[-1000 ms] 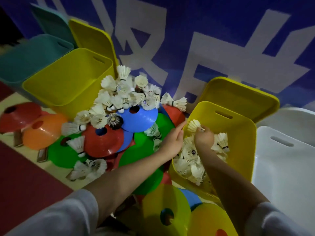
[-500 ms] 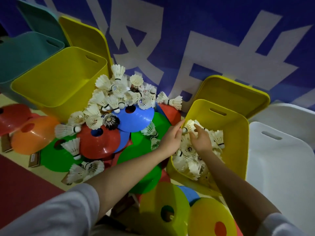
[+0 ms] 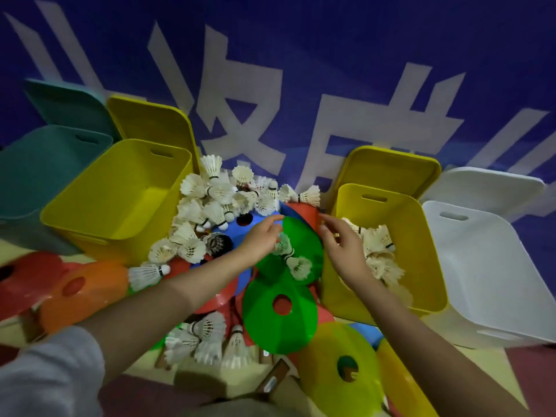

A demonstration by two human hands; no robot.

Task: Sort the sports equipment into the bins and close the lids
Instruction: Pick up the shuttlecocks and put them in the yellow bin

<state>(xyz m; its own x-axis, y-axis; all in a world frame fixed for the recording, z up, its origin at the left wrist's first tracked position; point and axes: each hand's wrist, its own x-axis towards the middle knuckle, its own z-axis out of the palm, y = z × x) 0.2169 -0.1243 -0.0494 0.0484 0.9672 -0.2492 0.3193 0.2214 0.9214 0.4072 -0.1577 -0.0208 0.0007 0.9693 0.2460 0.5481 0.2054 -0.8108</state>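
Down at the bottom of the frame there's a yellow-green disc cone [image 3: 343, 368] and, just above it, a green disc cone [image 3: 279, 314] tipped up on edge, with a little bunch of shuttlecocks [image 3: 207, 341] lying on the floor to its left. Both forearms come in from the lower corners, grey sleeves pushed up.

Mid-frame, the left hand [image 3: 261, 233] is over the blue cone [image 3: 237, 224] with its fingers curled loosely down, right by a loose shuttlecock [image 3: 284, 245] sitting on another green cone [image 3: 301, 239]. Can't honestly tell if it's pinching that one or just touching it. The right hand [image 3: 343, 245] hangs open, fingers spread and holding nothing, right over the near-left rim of the yellow bin [image 3: 421, 236] on the right, which has a layer of shuttlecocks [image 3: 379, 251] in it already.

Over on the left edge, an orange cone [image 3: 84, 290] and a red one [image 3: 27, 278] sit on the floor. Behind the hands is the big pile of shuttlecocks [image 3: 222, 197], heaped beside an empty yellow bin [image 3: 120, 200] at centre left. A teal bin [image 3: 36, 167] is further left, a white bin [image 3: 487, 266] at far right. All the lids are up, leaning back on the blue banner [image 3: 301, 70] with white characters across the top.
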